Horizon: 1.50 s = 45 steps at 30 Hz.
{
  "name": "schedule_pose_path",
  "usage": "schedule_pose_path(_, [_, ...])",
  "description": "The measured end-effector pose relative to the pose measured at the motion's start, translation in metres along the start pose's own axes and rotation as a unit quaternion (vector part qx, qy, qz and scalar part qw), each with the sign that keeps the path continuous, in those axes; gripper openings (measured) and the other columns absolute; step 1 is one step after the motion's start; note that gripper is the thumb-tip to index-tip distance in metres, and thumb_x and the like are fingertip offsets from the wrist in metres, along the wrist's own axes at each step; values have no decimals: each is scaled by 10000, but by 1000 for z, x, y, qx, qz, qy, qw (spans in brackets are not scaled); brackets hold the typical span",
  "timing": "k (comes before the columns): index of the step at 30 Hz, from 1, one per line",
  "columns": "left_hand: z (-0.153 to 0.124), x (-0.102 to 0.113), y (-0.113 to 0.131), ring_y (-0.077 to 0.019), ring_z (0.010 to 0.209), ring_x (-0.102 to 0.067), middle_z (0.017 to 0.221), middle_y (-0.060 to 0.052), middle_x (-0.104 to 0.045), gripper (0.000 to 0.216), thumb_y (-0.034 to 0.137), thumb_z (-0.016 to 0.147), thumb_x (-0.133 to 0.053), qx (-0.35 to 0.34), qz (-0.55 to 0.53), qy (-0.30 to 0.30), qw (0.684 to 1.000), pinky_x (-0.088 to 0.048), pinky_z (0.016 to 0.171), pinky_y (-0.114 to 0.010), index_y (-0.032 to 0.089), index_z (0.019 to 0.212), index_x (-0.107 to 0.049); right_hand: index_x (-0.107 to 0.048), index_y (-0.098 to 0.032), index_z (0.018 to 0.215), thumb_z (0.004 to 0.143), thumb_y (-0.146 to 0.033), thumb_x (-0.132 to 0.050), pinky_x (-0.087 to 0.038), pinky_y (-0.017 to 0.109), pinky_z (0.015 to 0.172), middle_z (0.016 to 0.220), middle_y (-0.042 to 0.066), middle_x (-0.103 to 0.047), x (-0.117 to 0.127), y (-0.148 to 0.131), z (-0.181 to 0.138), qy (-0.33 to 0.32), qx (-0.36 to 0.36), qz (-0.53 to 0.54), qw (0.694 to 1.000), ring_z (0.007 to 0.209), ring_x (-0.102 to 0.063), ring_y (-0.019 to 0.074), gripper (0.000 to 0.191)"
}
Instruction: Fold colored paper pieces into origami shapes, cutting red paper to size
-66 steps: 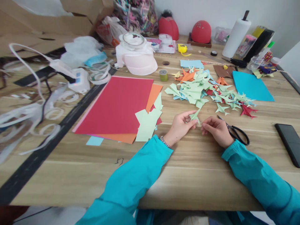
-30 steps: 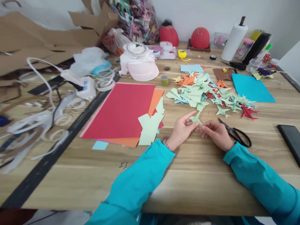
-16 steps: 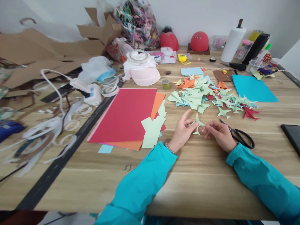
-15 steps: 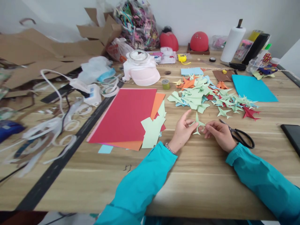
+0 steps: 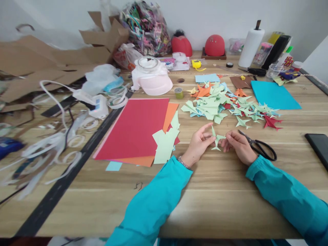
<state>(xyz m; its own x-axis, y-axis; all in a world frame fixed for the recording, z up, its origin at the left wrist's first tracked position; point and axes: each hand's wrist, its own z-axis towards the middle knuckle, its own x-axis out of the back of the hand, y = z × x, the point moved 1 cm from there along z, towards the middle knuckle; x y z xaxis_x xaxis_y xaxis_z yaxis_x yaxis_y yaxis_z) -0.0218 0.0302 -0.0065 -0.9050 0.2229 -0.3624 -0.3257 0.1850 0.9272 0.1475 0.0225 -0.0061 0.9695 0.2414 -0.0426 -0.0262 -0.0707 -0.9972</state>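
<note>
Between my hands is a small pale green folded paper plane (image 5: 216, 138), its long point turned away from me. My left hand (image 5: 199, 143) pinches it along the left side, with the index finger stretched out beyond. On the other side, my right hand (image 5: 237, 144) grips the tip of its right wing between thumb and fingers. Black-handled scissors (image 5: 263, 150) lie by my right hand, their blades partly behind it. Just beyond my hands spreads a heap of folded paper planes (image 5: 211, 104), mostly pale green, with some orange, blue and red ones.
Left of my hands lie red paper sheets (image 5: 133, 128) with pale green cut pieces (image 5: 165, 145) overlapping them. A blue sheet (image 5: 275, 95) is at the back right, a phone (image 5: 317, 147) at the right edge. Cables and a power strip (image 5: 98, 106) clutter the left.
The paper plane has tilted slightly, its point leaning more to the left. Both hands keep their hold on it. The whole view has shifted a little.
</note>
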Motion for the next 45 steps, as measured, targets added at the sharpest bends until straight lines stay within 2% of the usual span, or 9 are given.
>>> schedule_pose_path(5, [0,0,0,-152,689,-669,829,-52,-708,709,287,692,-775,1,-1,6,1000,-509,635,-249,141,1315,-469,-551,-183,723,816,-576,-592,-435,240,507,665,12,-656,0,1,1,-4,5,-20,1000,508,-589,106,405])
schedule_pose_path(10, [1,-1,-2,-163,685,-675,805,-36,-705,663,284,655,-796,-11,-11,51,999,-534,636,-272,141,1243,-525,-550,-194,839,811,-546,-616,-449,233,482,694,-8,-651,0,4,1,55,25,15,998,499,-605,106,359])
schedule_pose_path(15, [2,-3,-4,-156,686,-663,779,-37,-702,436,297,637,-803,-21,11,66,998,-553,656,-287,130,1009,-647,-541,-209,910,835,-443,-625,-475,248,484,716,-16,-634,0,5,-3,107,112,-55,986,504,-604,109,259])
schedule_pose_path(19, [2,-4,-4,-159,694,-661,744,-35,-698,294,332,640,-795,-26,20,67,997,-553,678,-297,133,810,-659,-570,-215,870,854,-310,-616,-481,260,505,705,-12,-614,-1,3,-9,139,221,-215,941,533,-581,113,107])
schedule_pose_path(25, [0,-4,-1,-130,652,-623,749,-38,-701,236,345,675,-765,-34,70,68,995,-511,639,-253,139,746,-678,-640,-206,927,838,-218,-628,-517,296,631,805,54,-642,-7,0,-11,90,345,-395,847,728,-613,167,90])
schedule_pose_path(32, [0,-5,-2,-142,737,-623,845,-60,-719,240,370,674,-765,-47,84,62,993,-490,666,-246,145,663,-681,-636,-207,878,862,-191,-560,-519,303,638,784,57,-639,-8,2,-9,89,328,-418,843,727,-618,181,79])
schedule_pose_path(40, [1,-4,-2,-147,681,-636,780,-60,-715,291,406,667,-771,-21,66,47,996,-530,681,-276,128,702,-693,-618,-211,897,861,-168,-564,-517,322,724,840,55,-644,-6,-1,-9,108,328,-383,857,808,-625,190,78])
schedule_pose_path(42, [1,-3,-2,-139,664,-640,831,-56,-719,324,366,656,-789,-20,58,51,997,-536,673,-277,136,863,-693,-614,-217,896,876,-164,-540,-514,332,735,849,58,-640,-6,0,-8,110,326,-388,855,813,-618,193,93])
schedule_pose_path(45, [0,-3,-2,-118,661,-640,929,-41,-714,584,297,661,-797,-44,54,49,996,-534,676,-262,199,1190,-569,-612,-228,890,891,-173,-514,-510,363,762,882,66,-638,-6,0,-7,117,329,-405,845,838,-609,205,113])
